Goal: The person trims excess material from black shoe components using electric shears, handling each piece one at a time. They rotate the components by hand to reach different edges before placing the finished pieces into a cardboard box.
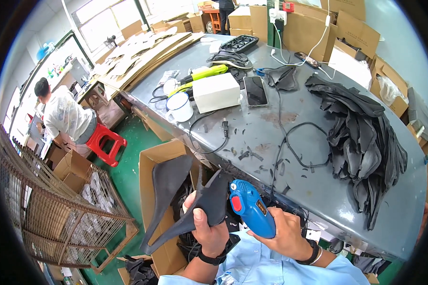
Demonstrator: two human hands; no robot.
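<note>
My left hand [210, 233] is closed, thumb on top, around a flat black V-shaped piece [171, 178]. Its two broad lobes narrow to a joined tip at the lower left, and it looks like a soft sheet. In my right hand [286, 233] is a blue handheld power tool [254, 209] with a red button. The tool's front end meets or nearly meets the edge of the lobe by my left fingers; I cannot tell if they touch. Beneath the piece stands an open cardboard box [150, 164] with dark material inside.
On the grey table [314, 190] lie a heap of black pieces [356, 137], black scraps [245, 155], a cable [290, 130], a white box [216, 92], a mug [179, 107] and a phone [256, 90]. A wire cage [57, 213] stands left; a person [69, 114] sits beyond it.
</note>
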